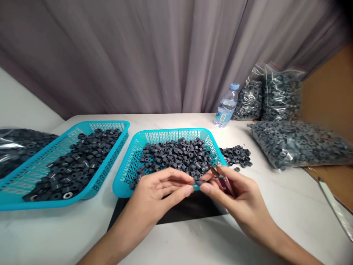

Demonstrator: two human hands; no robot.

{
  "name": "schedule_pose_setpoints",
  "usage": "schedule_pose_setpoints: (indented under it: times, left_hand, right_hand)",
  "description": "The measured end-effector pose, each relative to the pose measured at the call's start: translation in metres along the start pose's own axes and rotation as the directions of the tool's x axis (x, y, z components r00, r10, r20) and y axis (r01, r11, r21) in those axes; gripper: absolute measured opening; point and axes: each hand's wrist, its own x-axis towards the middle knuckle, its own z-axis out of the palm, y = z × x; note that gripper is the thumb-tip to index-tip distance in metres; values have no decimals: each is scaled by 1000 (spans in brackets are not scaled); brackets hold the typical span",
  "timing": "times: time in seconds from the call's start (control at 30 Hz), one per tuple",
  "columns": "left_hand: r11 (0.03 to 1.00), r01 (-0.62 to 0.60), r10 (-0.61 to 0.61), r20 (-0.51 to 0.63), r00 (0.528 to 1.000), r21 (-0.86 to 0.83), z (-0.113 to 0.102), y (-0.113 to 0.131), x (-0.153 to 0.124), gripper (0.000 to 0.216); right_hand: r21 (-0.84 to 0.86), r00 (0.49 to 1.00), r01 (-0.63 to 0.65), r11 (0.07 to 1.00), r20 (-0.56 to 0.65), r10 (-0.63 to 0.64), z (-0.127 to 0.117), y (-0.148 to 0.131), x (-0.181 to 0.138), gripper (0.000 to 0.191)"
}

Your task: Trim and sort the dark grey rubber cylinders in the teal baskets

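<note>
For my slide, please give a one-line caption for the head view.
Left hand and right hand with a small tool pinch a grey ring at a blue basket.

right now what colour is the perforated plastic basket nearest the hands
Turquoise blue basket, seen best in the head view.

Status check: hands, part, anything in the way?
Left hand pinching a dark ring. Right hand gripping reddish cutters at it. Middle basket just behind; nothing in the way.

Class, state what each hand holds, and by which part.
Right hand: small cutters, by the handles. Left hand: a dark ring, pinched at its edge.
</note>
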Motion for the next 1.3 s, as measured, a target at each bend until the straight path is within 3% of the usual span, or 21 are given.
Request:
schedule_pose_setpoints:
  times: [0.1, 0.17, 0.27, 0.33, 0.47, 0.67, 0.87, 0.97, 1.1, 1.2, 1.3]
  left_hand:
    - [984, -90, 104, -91, 990, 153, -8, 3, 2, 15]
    - [940, -135, 187, -143, 972, 313, -21, 7, 7, 16]
    - [784, -144, 286, -146, 947, 604, -48, 11, 19, 19]
    - [701, -127, 271, -97, 957, 702, -64, 12, 27, 20]
    - [638, -158, 235, 5, 972, 754, -73, 13, 42, 20]
    - [499, -272, 215, 186, 959, 823, -51, 18, 72, 21]
    - [297, -287, 228, 225, 947, 911, -33, 20, 88, 26]
    - [317, -297, 227, 232, 946, 901, -32, 19, 87, 28]
    - [414, -304, 249, 214, 945, 858, -35, 19, 83, 24]
    - [543, -287, 290, 144, 946, 789, -37, 22, 78, 23]
    - [738, -250, 279, 54, 959, 627, -38, 24, 67, 21]
  right_hand:
    - [-154, 969, 66, 986, -228, -100, -30, 7, 15, 29]
    - [-343, 919, 5, 939, -369, -140, -57, 19, 30, 31]
    - [-566, 936, -131, 814, -341, -87, -93, 45, 48, 43]
    - [-630, 956, -154, 761, -290, -46, -107, 60, 54, 47]
    - [-679, 964, -148, 719, -263, -49, -108, 68, 53, 51]
    - [-651, 938, -131, 748, -326, -119, -94, 49, 45, 45]
    - [-586, 936, -147, 797, -343, -79, -89, 40, 43, 35]
    - [-593, 942, -116, 797, -320, -101, -88, 36, 42, 31]
    - [-608, 949, -85, 789, -290, -121, -87, 35, 40, 29]
    - [-602, 956, -74, 795, -271, -117, -85, 37, 40, 28]
    - [-577, 971, -42, 816, -215, -102, -80, 38, 40, 25]
